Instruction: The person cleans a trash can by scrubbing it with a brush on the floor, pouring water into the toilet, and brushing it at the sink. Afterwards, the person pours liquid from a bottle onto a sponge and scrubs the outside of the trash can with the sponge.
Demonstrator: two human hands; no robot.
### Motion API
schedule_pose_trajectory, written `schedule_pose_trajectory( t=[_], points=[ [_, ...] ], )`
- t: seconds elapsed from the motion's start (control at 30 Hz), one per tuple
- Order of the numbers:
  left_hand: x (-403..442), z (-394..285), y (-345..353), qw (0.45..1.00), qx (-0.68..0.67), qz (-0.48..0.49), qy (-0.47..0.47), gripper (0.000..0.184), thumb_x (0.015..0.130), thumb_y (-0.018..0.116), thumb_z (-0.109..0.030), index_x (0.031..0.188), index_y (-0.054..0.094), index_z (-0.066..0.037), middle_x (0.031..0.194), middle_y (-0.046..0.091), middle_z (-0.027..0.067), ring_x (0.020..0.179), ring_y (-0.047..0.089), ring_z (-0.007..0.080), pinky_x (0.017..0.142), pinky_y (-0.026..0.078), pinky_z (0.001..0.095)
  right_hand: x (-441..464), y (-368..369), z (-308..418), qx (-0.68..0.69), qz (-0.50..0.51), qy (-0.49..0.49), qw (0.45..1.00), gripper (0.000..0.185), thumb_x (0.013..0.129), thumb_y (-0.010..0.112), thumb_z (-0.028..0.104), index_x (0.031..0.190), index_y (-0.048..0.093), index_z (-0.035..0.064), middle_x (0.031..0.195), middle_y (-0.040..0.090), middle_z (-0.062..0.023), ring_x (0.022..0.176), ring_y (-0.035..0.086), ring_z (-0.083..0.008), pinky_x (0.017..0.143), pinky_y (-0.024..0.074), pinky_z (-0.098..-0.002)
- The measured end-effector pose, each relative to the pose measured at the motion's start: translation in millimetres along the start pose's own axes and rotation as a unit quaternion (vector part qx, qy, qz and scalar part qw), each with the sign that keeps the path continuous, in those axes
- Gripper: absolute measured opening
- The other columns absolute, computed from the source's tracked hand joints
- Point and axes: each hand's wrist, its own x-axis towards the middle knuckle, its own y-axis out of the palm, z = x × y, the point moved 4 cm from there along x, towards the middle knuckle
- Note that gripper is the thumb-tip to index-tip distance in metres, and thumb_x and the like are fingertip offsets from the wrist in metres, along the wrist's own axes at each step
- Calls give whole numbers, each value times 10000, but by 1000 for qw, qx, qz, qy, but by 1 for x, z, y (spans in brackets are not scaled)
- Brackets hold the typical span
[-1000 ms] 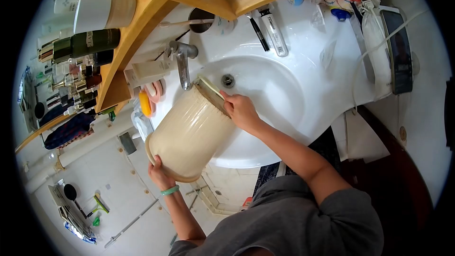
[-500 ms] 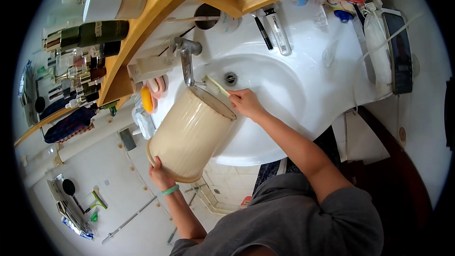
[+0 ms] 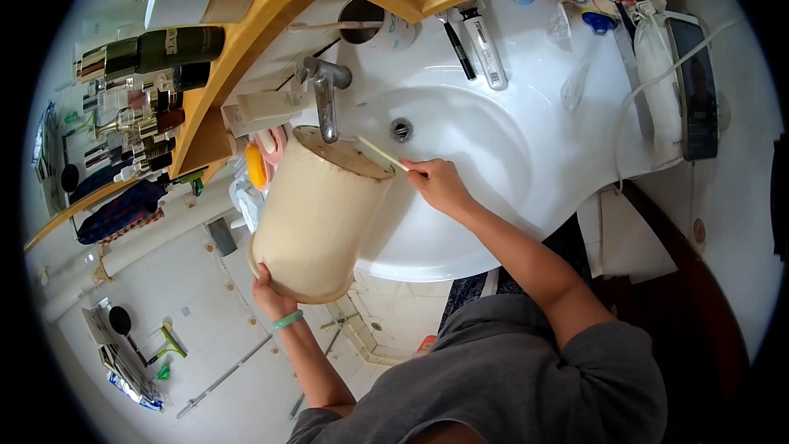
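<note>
A cream-coloured waste bin point(image 3: 316, 218) is tilted over the left edge of the white washbasin point(image 3: 501, 144). Its dirt-marked end lies beneath the metal tap point(image 3: 327, 111). With fingers closed on the lipped rim at its lower end, my left hand point(image 3: 275, 296) supports the bin; a green bangle circles that wrist. My right hand point(image 3: 440, 185) grips a pale toothbrush point(image 3: 380, 153), whose head end is by the bin's marked end. Whether the bristles touch the bin I cannot tell. The drain point(image 3: 401, 130) shows just beyond the brush.
A wooden shelf point(image 3: 246, 41) with bottles and jars curves along the left and top. A cup point(image 3: 362, 23), a black pen point(image 3: 458, 49) and a white tube point(image 3: 483, 48) are behind the basin. Orange soap point(image 3: 256, 166) lies left; a phone point(image 3: 692, 86) stands right.
The bin has shifted slightly up and left, its marked end now further under the tap. My right hand and the toothbrush have moved a little right, and the brush has turned.
</note>
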Motion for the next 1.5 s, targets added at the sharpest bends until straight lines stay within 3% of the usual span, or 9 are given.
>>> schedule_pose_trajectory(
  t=[0.07,0.17,0.3,0.37,0.47,0.6,0.8,0.87,1.5],
  points=[
    [-1,-1,1,1000,-20,-4,-6,345,963,480,-147,1240,508,57,1180,595,159,1050,587,255,925,468,381,-2,-9,-8,-4,-58,-7,998,312,880,552,118,1175,655,131,509,389,-63,470,337,-84,471,346,-266],
    [-1,4,2,999,-44,-2,4,354,967,463,-139,1255,494,64,1206,577,173,1077,573,269,946,454,394,-8,-20,2,-14,-27,-16,999,308,869,549,129,1155,661,107,504,497,-115,431,408,-119,460,381,-294],
    [-13,6,11,998,-50,-12,36,351,968,465,-136,1251,496,70,1193,582,171,1069,575,278,936,458,400,-13,-21,11,-4,-3,-12,1000,313,868,553,121,1162,656,110,508,503,-126,431,407,-129,460,376,-292],
    [-14,8,9,997,-56,-18,42,349,968,465,-135,1248,497,71,1186,584,168,1064,575,277,931,459,400,-5,-20,11,-61,-7,-77,995,274,865,550,120,1103,683,89,542,536,-150,430,465,-204,479,407,-329],
    [-11,15,1,997,-54,-21,54,344,969,464,-133,1241,502,73,1169,589,161,1053,577,271,920,460,397,21,-9,-9,-200,-2,-64,978,228,863,543,121,1016,701,61,591,567,-165,485,523,-305,510,437,-389],
    [-14,22,-2,995,-63,-29,78,319,963,480,-128,1215,525,63,1142,596,145,1030,578,263,908,462,391,25,-6,-8,-207,-13,-51,977,216,865,530,123,977,695,40,639,584,-181,551,549,-362,540,450,-440],
    [-25,31,-14,992,-75,-53,90,315,960,493,-126,1213,533,57,1148,599,142,1029,578,256,909,460,380,30,6,7,-65,-24,-34,997,291,872,515,96,1118,669,72,604,554,-163,497,512,-230,534,441,-349],
    [-24,33,-20,991,-80,-58,89,322,959,492,-122,1224,527,57,1158,597,144,1034,577,255,913,460,380,38,14,4,9,-1,28,1000,324,877,519,111,1172,651,86,577,534,-118,493,467,-156,522,423,-305],
    [-42,55,-14,977,-137,-84,139,286,966,524,-166,1161,551,42,1091,621,128,980,594,222,875,476,362,-4,-3,45,-54,45,-16,997,311,885,549,148,1175,653,103,505,402,-62,479,350,-79,472,353,-271]
  ],
)
